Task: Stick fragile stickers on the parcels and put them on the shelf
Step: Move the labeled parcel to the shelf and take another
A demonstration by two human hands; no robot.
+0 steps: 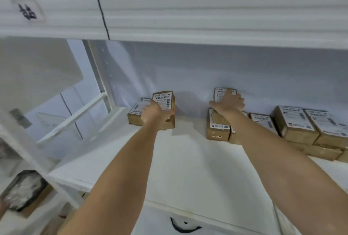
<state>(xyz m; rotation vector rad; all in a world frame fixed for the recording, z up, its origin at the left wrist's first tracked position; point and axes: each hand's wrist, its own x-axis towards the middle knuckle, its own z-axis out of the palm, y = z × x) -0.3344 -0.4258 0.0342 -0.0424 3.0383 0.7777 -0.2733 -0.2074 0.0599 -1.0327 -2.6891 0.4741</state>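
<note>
Two hands, each on one parcel

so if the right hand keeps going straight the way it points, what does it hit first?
Likely the back wall. The right hand grips a tilted parcel that already sits close against the wall, above the stacked parcels. Depth is unclear, so the gap can't be judged.

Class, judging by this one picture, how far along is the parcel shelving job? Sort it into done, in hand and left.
Done: several labelled parcels already lie on the white shelf. In hand: the left hand holds a parcel at the left stack, and the right hand sets another parcel against the back wall. Left: unclear; no unshelved parcels show, and fragile stickers are too blurred to confirm.
</note>
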